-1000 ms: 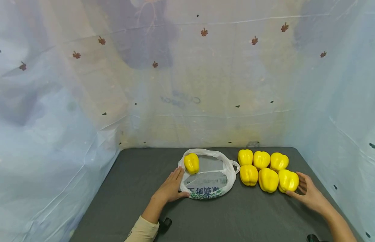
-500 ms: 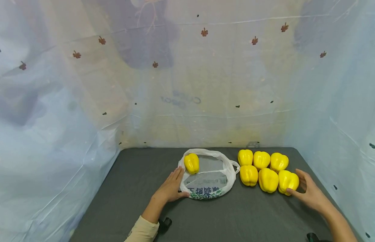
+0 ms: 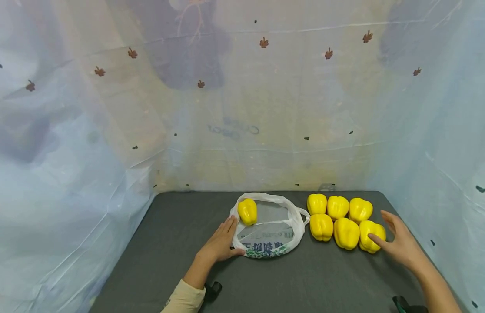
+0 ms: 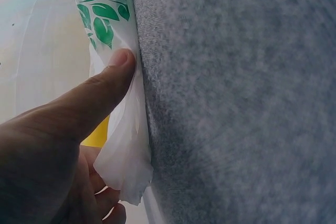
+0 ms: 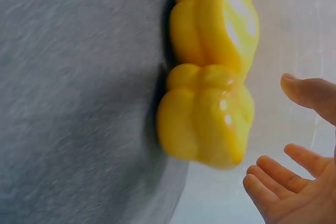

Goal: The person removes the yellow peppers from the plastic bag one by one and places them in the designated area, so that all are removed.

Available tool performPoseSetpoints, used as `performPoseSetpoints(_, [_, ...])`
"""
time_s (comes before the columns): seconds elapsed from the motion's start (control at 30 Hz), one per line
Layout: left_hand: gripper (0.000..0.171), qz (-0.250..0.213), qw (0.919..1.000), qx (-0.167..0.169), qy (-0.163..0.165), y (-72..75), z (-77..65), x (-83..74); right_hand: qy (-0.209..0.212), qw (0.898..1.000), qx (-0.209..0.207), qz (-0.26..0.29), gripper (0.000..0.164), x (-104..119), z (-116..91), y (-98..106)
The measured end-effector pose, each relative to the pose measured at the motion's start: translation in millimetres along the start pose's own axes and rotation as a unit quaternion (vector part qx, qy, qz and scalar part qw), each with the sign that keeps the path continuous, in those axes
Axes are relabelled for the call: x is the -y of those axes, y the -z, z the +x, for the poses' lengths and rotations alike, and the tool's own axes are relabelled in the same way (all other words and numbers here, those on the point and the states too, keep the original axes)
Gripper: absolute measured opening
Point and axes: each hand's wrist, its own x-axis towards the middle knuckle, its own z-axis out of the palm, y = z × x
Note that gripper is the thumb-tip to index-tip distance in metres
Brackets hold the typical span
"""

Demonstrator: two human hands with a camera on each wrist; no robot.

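A white plastic bag (image 3: 301, 237) with green leaf print (image 4: 102, 11) lies with its mouth spread wide, and one yellow bell pepper (image 3: 247, 212) sits inside at its left. My left hand (image 3: 218, 244) rests against the bag's left side, fingers extended and thumb on the near edge. On the right, several yellow bell peppers (image 3: 346, 234) stand in two rows. My right hand (image 3: 403, 247), fingers spread, hovers by the near-right bell pepper (image 3: 368, 241). In the right wrist view a gap separates that hand (image 5: 299, 187) from the bell pepper (image 5: 205, 119).
A dark grey table (image 3: 289, 287) carries everything. Pale plastic sheeting (image 3: 242, 108) with small leaf marks hangs behind it and along both sides. The bag's handle loop (image 3: 305, 215) reaches the nearest peppers.
My right hand has drawn off the near-right bell pepper and risen slightly, its fingers spreading wider. That pepper has turned a little. The left hand and the bag have stayed put.
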Motion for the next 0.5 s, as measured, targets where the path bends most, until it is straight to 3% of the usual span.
performPoseSetpoints(0.3, [0.115,0.014,0.9999,0.004,0.001,-4.3,3.3,3.7,0.056,0.998,-0.027,0.0,0.093,25,6,-5])
performPoseSetpoints(0.5, [0.112,-0.005,1.0,-0.004,-0.007,-1.4,2.3,2.2,0.08,0.996,-0.032,0.005,0.089,43,11,-9])
